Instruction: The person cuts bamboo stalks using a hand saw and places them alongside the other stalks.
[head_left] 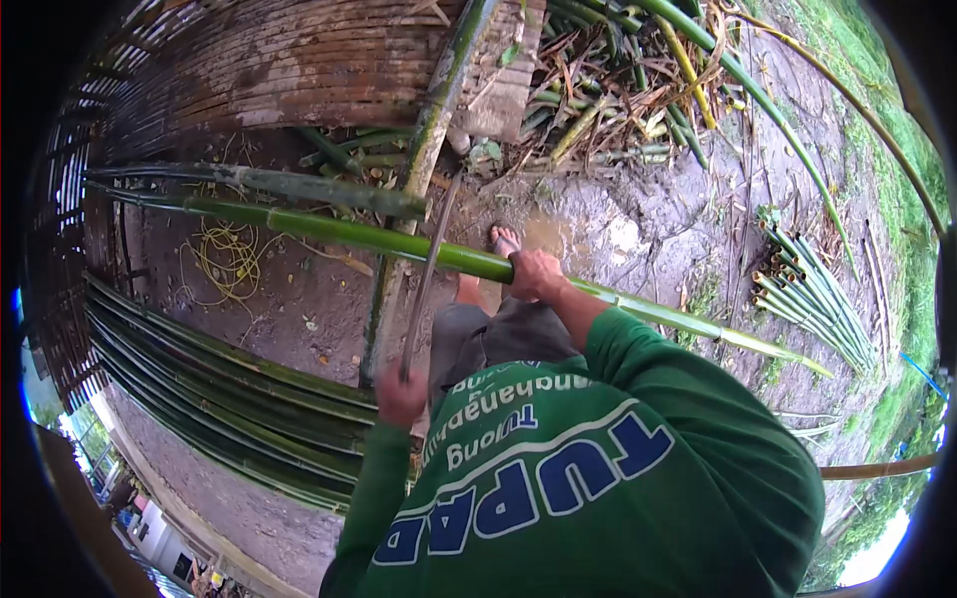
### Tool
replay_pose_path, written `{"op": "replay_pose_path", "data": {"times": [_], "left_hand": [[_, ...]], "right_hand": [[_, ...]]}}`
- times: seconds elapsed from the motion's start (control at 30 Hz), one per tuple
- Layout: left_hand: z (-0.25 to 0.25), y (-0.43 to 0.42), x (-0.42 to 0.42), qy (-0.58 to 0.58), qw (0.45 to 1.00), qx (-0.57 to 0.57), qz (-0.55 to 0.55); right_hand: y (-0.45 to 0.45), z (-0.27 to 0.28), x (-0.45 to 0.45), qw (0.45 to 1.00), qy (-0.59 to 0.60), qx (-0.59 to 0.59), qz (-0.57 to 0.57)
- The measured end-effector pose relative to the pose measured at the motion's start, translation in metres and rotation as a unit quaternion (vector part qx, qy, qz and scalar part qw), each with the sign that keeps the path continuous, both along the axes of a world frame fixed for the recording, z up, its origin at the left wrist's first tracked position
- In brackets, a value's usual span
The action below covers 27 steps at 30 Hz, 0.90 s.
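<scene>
My right hand [535,274] is closed around a long green bamboo pole [369,233] that runs across in front of my legs. In my left hand [401,396], fingers wrapped, is a long narrow blade [429,274], blurred; whether it is a saw or a knife I cannot tell. The blade lies crosswise over the pole, left of my right hand. A mottled bamboo post [439,120] passes beneath the pole, and a duller bamboo pole [299,186] ends near it.
Several green bamboo poles [229,399] lie side by side at lower left. Yellow cord [224,261] sits coiled on muddy ground. Cut bamboo pieces [812,299] are bundled at right, with bamboo debris [598,110] at the top. A slatted bamboo panel [289,70] stands at upper left.
</scene>
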<state>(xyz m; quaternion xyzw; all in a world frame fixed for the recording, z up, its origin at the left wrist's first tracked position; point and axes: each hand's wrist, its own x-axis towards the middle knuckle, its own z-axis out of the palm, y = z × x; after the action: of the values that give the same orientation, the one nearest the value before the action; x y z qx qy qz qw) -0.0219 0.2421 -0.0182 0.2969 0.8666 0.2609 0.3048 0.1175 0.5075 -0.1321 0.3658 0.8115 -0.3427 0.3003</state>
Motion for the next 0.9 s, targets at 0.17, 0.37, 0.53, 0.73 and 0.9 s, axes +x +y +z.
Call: {"op": "replay_pose_path", "data": {"times": [0.17, 0.37, 0.53, 0.73, 0.9], "left_hand": [[-0.040, 0.040, 0.000, 0.007, 0.999, 0.040, 0.007], [-0.040, 0.038, 0.001, -0.033, 0.999, -0.015, 0.015], [0.024, -0.007, 0.032, 0.007, 0.998, -0.059, 0.020], [0.035, -0.011, 0.021, 0.022, 0.999, -0.045, -0.005], [-0.024, 0.057, 0.011, 0.049, 0.999, -0.008, -0.023]], "right_hand": [[0.002, -0.015, 0.002, 0.997, 0.049, 0.034, 0.049], [-0.002, -0.021, -0.062, 0.994, 0.078, -0.043, 0.065], [-0.006, -0.009, -0.074, 0.998, 0.007, -0.066, 0.012], [-0.018, -0.021, -0.070, 0.998, 0.019, -0.054, 0.002], [-0.032, -0.031, -0.067, 0.998, 0.012, -0.053, -0.008]]}}
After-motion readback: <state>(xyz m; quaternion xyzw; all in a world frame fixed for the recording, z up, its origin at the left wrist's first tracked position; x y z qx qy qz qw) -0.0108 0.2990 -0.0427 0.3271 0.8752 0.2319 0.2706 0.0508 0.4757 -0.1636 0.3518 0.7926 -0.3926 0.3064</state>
